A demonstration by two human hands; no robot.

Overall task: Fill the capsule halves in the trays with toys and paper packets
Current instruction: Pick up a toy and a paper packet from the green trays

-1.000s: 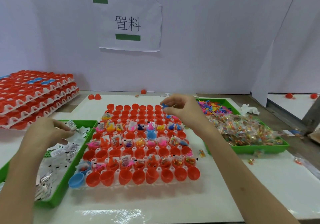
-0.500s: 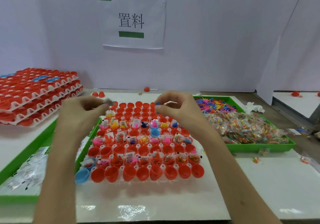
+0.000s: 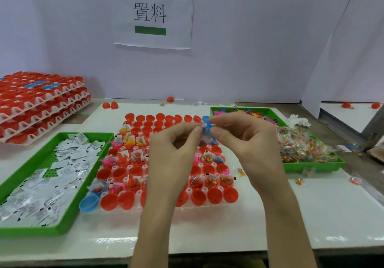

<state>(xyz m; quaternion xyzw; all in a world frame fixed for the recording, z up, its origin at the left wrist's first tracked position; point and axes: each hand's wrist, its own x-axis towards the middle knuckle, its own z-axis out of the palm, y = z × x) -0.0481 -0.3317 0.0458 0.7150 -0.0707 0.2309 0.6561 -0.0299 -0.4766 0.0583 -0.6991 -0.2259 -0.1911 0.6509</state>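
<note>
Since 0.5 s ago the L hand [image 3: 172, 149] has closed in on the R hand [image 3: 245, 141]; both now meet fingertip to fingertip above the far half of the capsule tray [image 3: 199, 205]. L thumb and forefinger pinch a pale paper packet [image 3: 204, 133]. R pinches a blue toy [image 3: 206, 122] pressed against it. Other fingers of both hands are loosely curled.

The tray sits mid-board w/ rows of red capsule halves [image 3: 215, 195]. Middle rows hold toys and packets, while the near row and far rows look bare. A blue capsule half [image 3: 89, 202] sits at the near-left corner.

The surface is a white board [image 3: 311, 215] on a brownish bench. Just left of the tray is a green tray [image 3: 62, 229] of white packets [image 3: 62, 164]. Just right is a second green tray [image 3: 311, 167] w/ bagged toys [image 3: 301, 145], loose coloured bits at its far end. A few bags lie spilled on the board near it. Far left are stacked trays [image 3: 41, 101] of red halves. Loose red halves [image 3: 110, 105] and a crumpled tissue [image 3: 299, 120] lie near the back. The pale wall carries a paper sign [image 3: 151, 16] w/ two characters and green bars.
</note>
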